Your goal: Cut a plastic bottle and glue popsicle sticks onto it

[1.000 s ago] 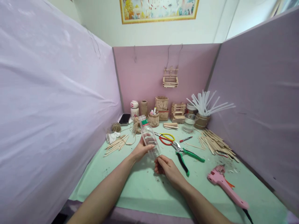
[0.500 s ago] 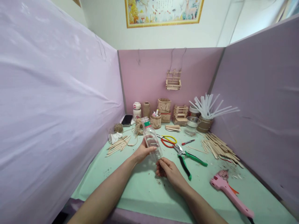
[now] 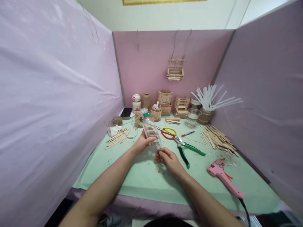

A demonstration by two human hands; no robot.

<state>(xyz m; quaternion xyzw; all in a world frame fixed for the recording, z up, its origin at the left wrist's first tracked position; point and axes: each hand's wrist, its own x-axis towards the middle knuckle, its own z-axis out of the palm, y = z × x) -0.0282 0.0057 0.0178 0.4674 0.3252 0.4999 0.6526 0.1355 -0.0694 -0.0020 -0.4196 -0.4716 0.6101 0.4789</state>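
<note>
A clear plastic bottle (image 3: 149,128) with a green and red band below its neck is tilted over the table, neck pointing away and slightly left. My left hand (image 3: 143,142) is wrapped round its lower body, thumb across the near side. Close at the bottle's lower end, my right hand (image 3: 167,158) has its fingers curled and pinched at the edge; the fingertips are partly hidden. To the right of the bottle lie scissors (image 3: 168,133) with red and yellow handles and green-handled pruning shears (image 3: 183,148).
A pink glue gun (image 3: 224,178) with a black cord lies at the right front. Wooden sticks (image 3: 219,138) are piled at the right, more sticks (image 3: 118,137) at the left. Twine (image 3: 138,119), a water-filled plastic cup (image 3: 193,117) and woven containers (image 3: 165,97) stand toward the back wall.
The view has tipped downward, so the scene sits higher and the table's front edge shows more. Both hands stay at the bottle, with its pose nearly the same.
</note>
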